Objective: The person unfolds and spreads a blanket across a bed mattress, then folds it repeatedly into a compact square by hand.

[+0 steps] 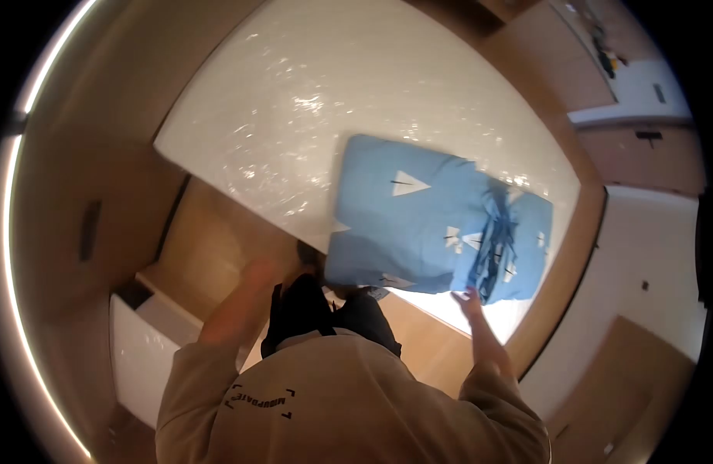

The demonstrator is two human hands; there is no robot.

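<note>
A blue padded bedding piece (403, 224) with white triangle prints lies flat on a large pale mattress (356, 69). Toward its right end the cloth is bunched into a ridge of dark folds (492, 247). My right hand (469, 300) is at the near edge, just left of these folds, thumb and fingers apart; it appears to touch the cloth lightly. Off to the left, away from the bedding, my left hand (260, 272) hangs low over the wooden floor, smeared by motion, and its fingers cannot be made out.
Shiny clear plastic covers the mattress, which sits in a wooden bed frame (585, 224). An open white-fronted drawer (144, 348) is at the lower left. A wooden cabinet (86, 185) with a lit strip stands on the left. My dark-clad legs (325, 309) are close to the near edge.
</note>
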